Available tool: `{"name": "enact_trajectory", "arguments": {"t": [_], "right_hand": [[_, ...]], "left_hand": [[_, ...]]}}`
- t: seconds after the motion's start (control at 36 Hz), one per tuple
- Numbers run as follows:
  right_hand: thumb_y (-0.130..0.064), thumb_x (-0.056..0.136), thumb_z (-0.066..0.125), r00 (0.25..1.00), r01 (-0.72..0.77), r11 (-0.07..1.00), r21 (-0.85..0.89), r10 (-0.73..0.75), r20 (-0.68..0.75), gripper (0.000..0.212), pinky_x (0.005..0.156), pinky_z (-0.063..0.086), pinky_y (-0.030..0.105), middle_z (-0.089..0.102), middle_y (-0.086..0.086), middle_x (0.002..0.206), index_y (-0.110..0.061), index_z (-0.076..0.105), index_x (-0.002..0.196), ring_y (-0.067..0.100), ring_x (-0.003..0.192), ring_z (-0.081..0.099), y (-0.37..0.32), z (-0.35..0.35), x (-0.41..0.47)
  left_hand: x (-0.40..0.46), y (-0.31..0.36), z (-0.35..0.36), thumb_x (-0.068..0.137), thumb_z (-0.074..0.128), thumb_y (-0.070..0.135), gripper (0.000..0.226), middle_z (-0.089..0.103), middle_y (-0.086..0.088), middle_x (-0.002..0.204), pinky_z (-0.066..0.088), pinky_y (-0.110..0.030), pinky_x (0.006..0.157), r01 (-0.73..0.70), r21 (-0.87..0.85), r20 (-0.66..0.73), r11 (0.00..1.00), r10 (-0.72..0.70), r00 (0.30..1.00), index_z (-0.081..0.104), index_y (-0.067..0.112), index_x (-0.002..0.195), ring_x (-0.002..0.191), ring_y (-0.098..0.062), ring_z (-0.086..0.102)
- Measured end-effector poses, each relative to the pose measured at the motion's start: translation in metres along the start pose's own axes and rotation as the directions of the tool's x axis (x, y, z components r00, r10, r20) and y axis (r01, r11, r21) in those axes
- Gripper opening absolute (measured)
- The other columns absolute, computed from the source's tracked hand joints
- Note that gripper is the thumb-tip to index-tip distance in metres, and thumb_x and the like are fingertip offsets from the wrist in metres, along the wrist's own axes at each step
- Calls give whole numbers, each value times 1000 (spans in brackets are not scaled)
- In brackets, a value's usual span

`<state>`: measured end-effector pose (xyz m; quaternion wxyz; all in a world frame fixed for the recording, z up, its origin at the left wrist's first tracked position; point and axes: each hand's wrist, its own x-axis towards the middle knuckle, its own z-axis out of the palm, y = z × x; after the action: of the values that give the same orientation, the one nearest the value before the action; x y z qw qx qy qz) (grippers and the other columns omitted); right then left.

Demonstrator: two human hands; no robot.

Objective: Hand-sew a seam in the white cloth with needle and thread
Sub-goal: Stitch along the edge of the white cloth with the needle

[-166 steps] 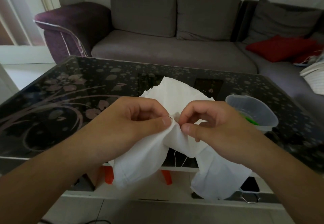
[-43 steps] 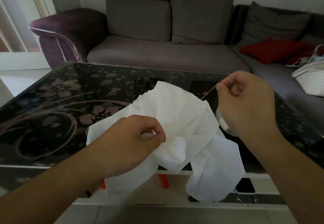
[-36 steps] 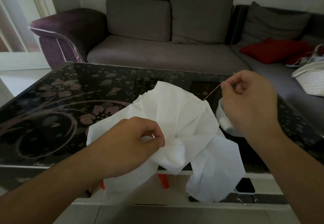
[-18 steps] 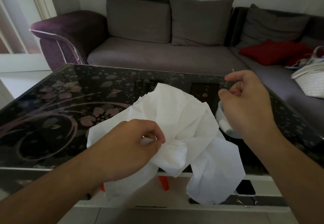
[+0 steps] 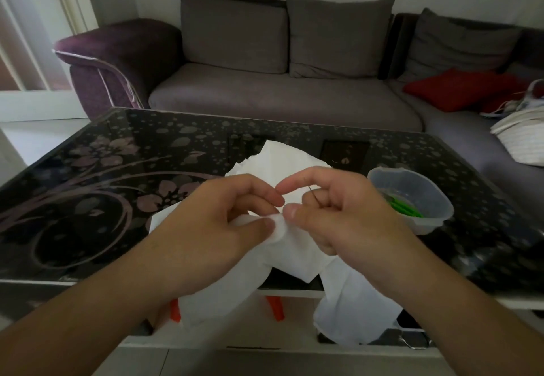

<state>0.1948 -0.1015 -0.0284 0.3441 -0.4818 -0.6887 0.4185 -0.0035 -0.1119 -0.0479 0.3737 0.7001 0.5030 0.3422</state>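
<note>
Both hands meet over the near edge of the black glass table, just in front of the person; the white cloth lies bunched between them, its far part resting on the glass and its near folds hanging over the table edge toward the floor. The left hand grips a fold of the cloth, thumb pressed on top and fingers curled beneath; the right hand has its thumb tip against the same fold, just beside the left thumb, with the index finger arched above it. A thin dark needle slants between the right hand's curled fingers, held there; the thread is too fine to make out.

To the right of the right hand, close but apart, a clear plastic tub stands on the glass with something green inside it; it sits near the table's right side. The left half of the tabletop shows only its printed flower pattern; the far strip of glass beyond the cloth is likewise bare. Behind the table runs a grey sofa with a red cushion at its right end; orange legs show under the table edge below the cloth.
</note>
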Motion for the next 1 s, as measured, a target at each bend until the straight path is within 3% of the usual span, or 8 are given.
{"name": "enact_trajectory", "arguments": {"t": [0.14,0.22,0.42,0.56,0.81,0.89,0.94,1.0], "right_hand": [[-20,94,73,999,-34,998,-55,36,39,19,46,37,18,49,4,58,-33,70,108,11,48,42,3,-4,2],[-22,93,74,997,-3,998,-67,8,80,5,47,38,19,47,1,55,-26,75,97,12,49,41,3,-4,3],[-23,91,77,999,24,989,-149,-17,45,10,51,41,12,47,-5,51,-23,72,82,5,47,41,12,-2,-2],[-20,90,77,999,52,989,-136,-50,21,10,49,38,12,46,-2,52,-21,72,82,6,47,39,7,-5,6],[-24,89,78,999,35,974,-225,-43,-32,13,47,38,11,44,-2,53,-23,71,79,6,48,38,7,-6,5],[-21,91,77,998,45,966,-255,-55,-34,11,53,42,9,43,-7,54,-28,69,88,4,49,43,5,-6,5],[-20,94,73,999,7,978,-210,-14,-32,14,53,43,12,46,-6,59,-33,68,99,4,52,46,4,-8,7],[-15,101,61,995,-101,994,-33,101,-8,20,48,37,21,48,0,62,-33,71,101,8,51,44,2,-11,8]], "left_hand": [[-1,4,-1,96,70,17,26,79,12,97,52,-28,74,-6,-48,-6,999,6,1000,68,37,114,77,-7,71],[-2,5,-4,95,70,17,27,79,12,97,52,-25,70,-14,-42,3,999,14,1000,67,36,114,74,-6,71],[-8,-3,0,90,71,34,16,74,23,96,59,-23,87,4,118,-33,993,0,999,71,42,104,96,0,71],[1,1,-6,94,64,45,12,74,25,92,57,-24,84,14,189,13,982,-17,1000,75,41,98,91,2,70],[-1,-1,-7,96,66,39,13,76,18,90,59,-32,85,5,82,11,997,-6,1000,79,36,94,88,-5,72],[-1,0,-8,96,67,36,13,76,18,91,58,-31,86,10,55,-11,998,-10,1000,79,35,93,89,-5,72],[-1,1,-9,97,67,34,13,77,15,92,57,-33,88,9,28,-12,1000,-8,1000,80,33,92,90,-7,73],[-2,2,-10,98,67,33,14,78,11,92,57,-35,88,14,1,-12,1000,-14,1000,80,32,92,89,-9,73]]}}
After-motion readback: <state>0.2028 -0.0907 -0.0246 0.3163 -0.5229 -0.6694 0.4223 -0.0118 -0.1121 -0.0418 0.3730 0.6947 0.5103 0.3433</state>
